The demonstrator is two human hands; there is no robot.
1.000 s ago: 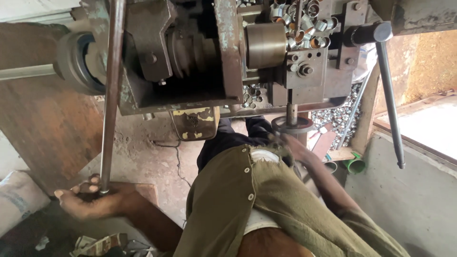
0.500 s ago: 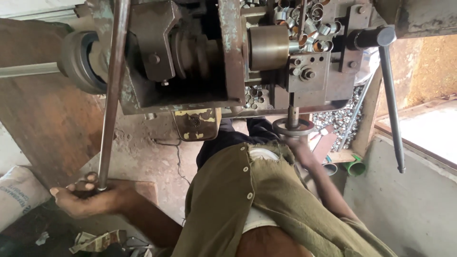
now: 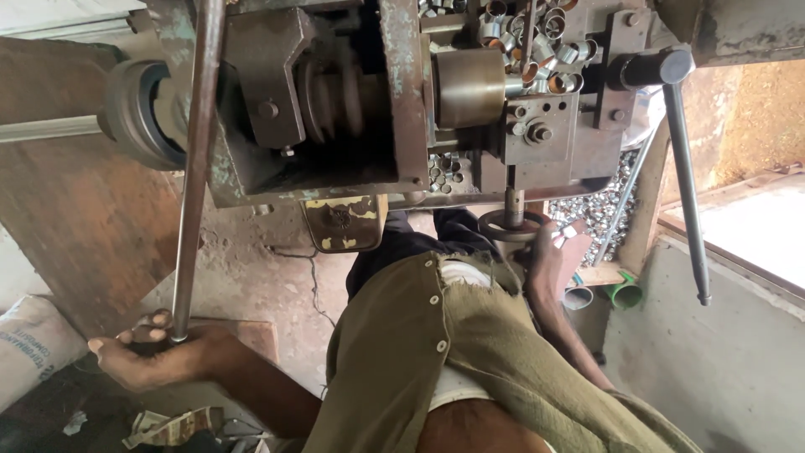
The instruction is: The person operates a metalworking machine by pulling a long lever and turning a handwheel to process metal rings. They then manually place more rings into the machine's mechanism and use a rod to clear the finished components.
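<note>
White printed sack (image 3: 33, 344) at left edge beside left hand (image 3: 159, 356) gripping steel rod (image 3: 194, 168); right hand (image 3: 549, 260) on handwheel (image 3: 511, 225), grip unclear.

A long grey steel rod (image 3: 194, 168) stands nearly upright; a small round handwheel (image 3: 511, 225) sits under the machine.

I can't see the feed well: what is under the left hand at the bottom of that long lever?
The left hand grips the lever's lower end. Below it lie dark floor and crumpled paper scraps; the lever tip is covered by the fingers.
</note>
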